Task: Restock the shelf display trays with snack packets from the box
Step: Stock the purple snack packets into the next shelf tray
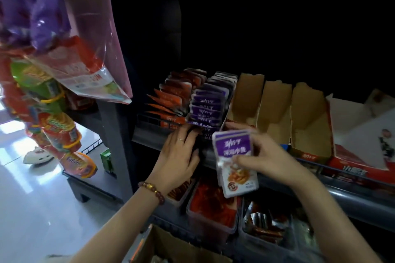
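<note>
My right hand grips a small stack of purple-and-white snack packets, held upright just in front of the shelf. My left hand, with a ring and a bead bracelet, rests with fingers on the front of the display tray of purple packets. A row of orange packets stands in the tray to the left of it. To the right stand three empty brown cardboard display trays. The cardboard box sits open at the bottom edge, below my arms.
Clear plastic bins of red snacks fill the lower shelf. A red-and-white carton lies at the right of the upper shelf. Hanging snack bags crowd the left. White floor lies lower left; the shelf back is dark.
</note>
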`<state>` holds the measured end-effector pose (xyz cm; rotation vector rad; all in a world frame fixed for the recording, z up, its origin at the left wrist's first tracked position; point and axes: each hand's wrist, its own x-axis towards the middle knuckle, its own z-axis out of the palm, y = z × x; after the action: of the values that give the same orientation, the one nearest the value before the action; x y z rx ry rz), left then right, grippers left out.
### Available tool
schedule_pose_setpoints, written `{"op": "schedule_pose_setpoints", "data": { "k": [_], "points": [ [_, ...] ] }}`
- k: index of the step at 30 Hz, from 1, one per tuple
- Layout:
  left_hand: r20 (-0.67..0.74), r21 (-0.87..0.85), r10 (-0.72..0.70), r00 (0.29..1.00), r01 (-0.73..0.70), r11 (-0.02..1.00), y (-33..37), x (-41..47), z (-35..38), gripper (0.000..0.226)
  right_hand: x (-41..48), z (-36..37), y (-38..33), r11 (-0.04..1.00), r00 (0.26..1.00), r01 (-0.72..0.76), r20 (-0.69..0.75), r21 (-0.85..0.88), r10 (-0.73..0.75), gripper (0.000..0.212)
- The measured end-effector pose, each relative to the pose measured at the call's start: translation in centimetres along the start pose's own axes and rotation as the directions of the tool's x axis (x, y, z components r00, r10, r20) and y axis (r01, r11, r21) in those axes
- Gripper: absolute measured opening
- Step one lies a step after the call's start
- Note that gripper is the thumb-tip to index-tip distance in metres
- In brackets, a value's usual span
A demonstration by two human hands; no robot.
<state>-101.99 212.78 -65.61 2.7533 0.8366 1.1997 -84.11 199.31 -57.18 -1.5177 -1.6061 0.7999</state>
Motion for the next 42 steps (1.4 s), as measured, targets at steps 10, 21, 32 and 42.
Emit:
{"op": "schedule_pose_setpoints", "data": {
  "k": [10,21,32,42],
  "points": [
    [-0.104,-0.23,-0.294,0.95,0.264,0.937,2.0,0.7,1.4,0.047,2.1,2.5,0.9,0.95,0.998,0.052,-0.02,-0.309,-0.061,0.021],
    [-0.241,-0.268,-0.573,0.783,0.514,0.815,3.8,3.1,3.3,0.039,2.0,2.5,0.3,0.988,1.0,0.016,0.009,0.152,-0.018,0.031],
    [-0.289,-0.41,-0.695,0.658,0.571,0.711,6.2,4.7,2.2,0.079,1.7,0.9,-0.2,0.937,0.998,-0.059,-0.006,0.343,0.065,0.023],
    [-0.178,-0.545,-0.778,0.602,0.598,0.588,6.8,5.5,1.1,0.064,1.1,-1.1,-1.6,0.99,0.988,-0.077,0.142,0.121,0.059,0.028]
  ]
}}
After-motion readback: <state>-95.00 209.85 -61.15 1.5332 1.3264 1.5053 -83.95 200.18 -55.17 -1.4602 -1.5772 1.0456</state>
